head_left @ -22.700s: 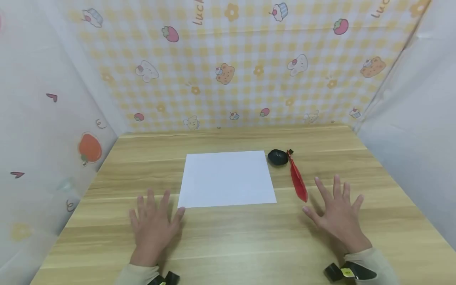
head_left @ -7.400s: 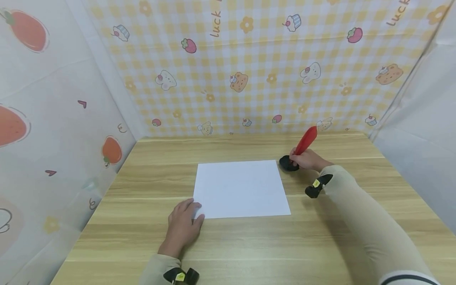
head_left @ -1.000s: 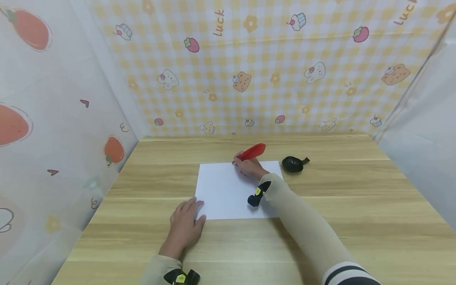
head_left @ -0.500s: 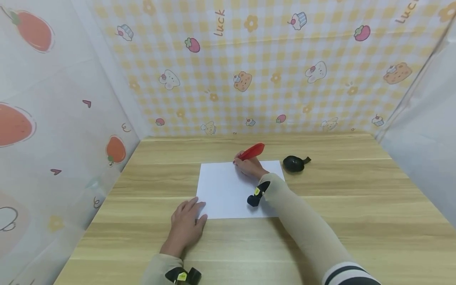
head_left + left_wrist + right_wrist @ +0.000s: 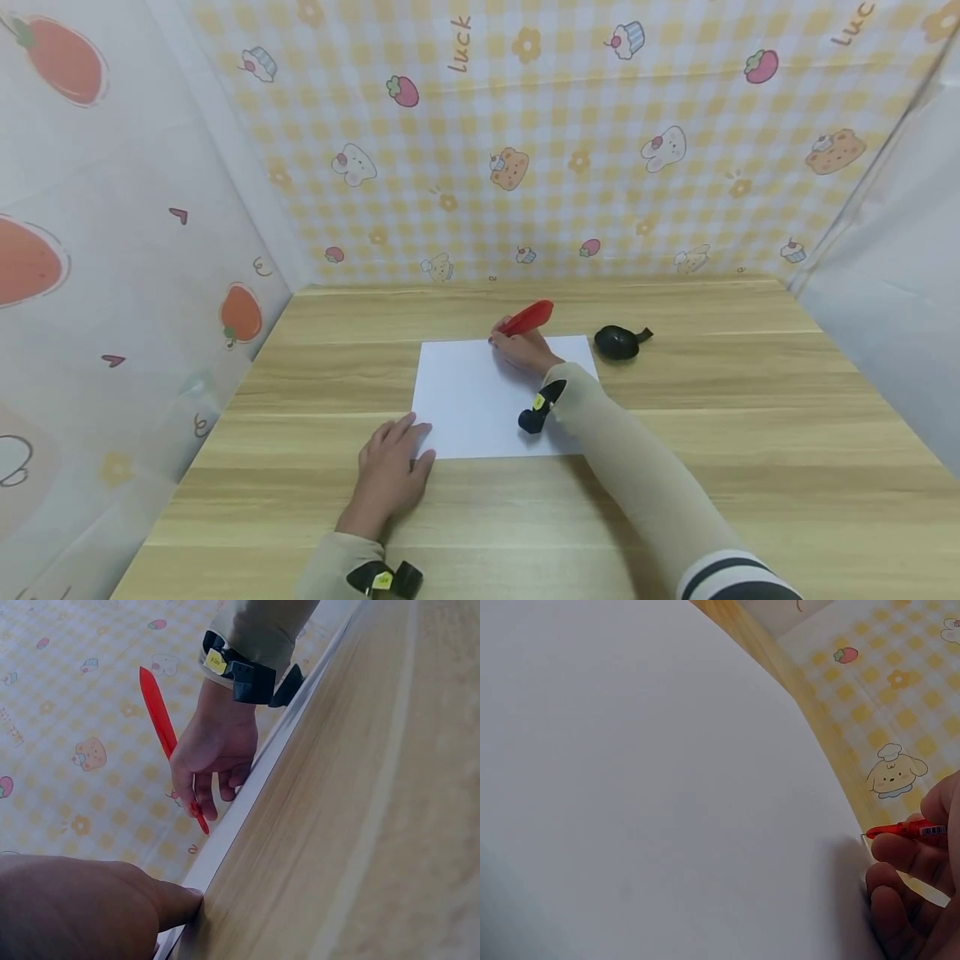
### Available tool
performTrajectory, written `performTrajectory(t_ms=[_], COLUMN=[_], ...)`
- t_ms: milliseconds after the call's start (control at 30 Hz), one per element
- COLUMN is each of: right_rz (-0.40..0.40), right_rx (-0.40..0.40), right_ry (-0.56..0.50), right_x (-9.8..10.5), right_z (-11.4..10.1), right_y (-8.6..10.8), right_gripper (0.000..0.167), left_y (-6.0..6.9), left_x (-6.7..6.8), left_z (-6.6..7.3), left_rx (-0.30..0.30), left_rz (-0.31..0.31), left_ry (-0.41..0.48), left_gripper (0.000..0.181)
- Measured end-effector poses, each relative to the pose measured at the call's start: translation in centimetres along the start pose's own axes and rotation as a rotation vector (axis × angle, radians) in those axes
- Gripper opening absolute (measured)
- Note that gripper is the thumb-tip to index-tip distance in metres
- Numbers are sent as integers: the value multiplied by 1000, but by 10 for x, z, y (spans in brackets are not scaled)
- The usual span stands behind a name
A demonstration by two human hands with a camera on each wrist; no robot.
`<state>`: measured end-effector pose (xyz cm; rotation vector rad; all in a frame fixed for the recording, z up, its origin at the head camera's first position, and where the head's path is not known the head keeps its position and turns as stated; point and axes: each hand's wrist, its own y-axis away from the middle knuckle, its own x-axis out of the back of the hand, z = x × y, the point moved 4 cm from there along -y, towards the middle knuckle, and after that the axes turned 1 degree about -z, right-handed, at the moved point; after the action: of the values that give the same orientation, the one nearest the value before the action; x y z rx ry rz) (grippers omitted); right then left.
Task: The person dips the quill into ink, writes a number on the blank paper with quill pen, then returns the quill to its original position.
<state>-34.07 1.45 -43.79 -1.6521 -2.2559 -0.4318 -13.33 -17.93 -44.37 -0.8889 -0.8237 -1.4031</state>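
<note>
A white sheet of paper (image 5: 465,400) lies on the table, its near left corner under the fingers of my left hand (image 5: 390,471). In the left wrist view, my left thumb (image 5: 180,901) presses the paper's edge. My right hand (image 5: 528,352) pinches a red feather pen (image 5: 531,317) at the far edge of the sheet. The plume leans up and to the right. In the right wrist view, the pen's red tip (image 5: 885,831) is right at the paper's edge; whether it touches, I cannot tell. No marks show on the visible paper.
A black rounded object with a short strip (image 5: 617,342) sits on the wooden table (image 5: 750,458), just right of the paper's far right corner. Behind stands a yellow checked cloth (image 5: 570,117), with pale cloth walls on both sides.
Earlier both hands lay spread; then my right hand gripped the feather pen by the black object and carried it left to the paper. My left hand moved onto the corner. The last second looks nearly still.
</note>
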Motion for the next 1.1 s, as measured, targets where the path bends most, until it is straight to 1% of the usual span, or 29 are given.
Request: performTrajectory(t_ms=[200,433,700,900,1100], right_rz=[-12,-27,-42,-40,-35], right_rx=[-23,-12,-65,-61,-66], right_ry=[-44,-23,-53,-54,-63], right_x=[0,-1,1,2,1], right_z=[1,-1,0,0,1], right_y=[-2,-2,0,0,0], right_gripper=[11,12,12,12,11], left_y=[2,1,1,2,1], left_x=[2,2,2,3,1], left_z=[2,1,2,3,2], left_rx=[-10,-4,-9,-17,-12], left_rz=[13,16,14,14,11], left_ry=[3,-1,2,-12,-5], left_gripper=[40,40,39,38,38])
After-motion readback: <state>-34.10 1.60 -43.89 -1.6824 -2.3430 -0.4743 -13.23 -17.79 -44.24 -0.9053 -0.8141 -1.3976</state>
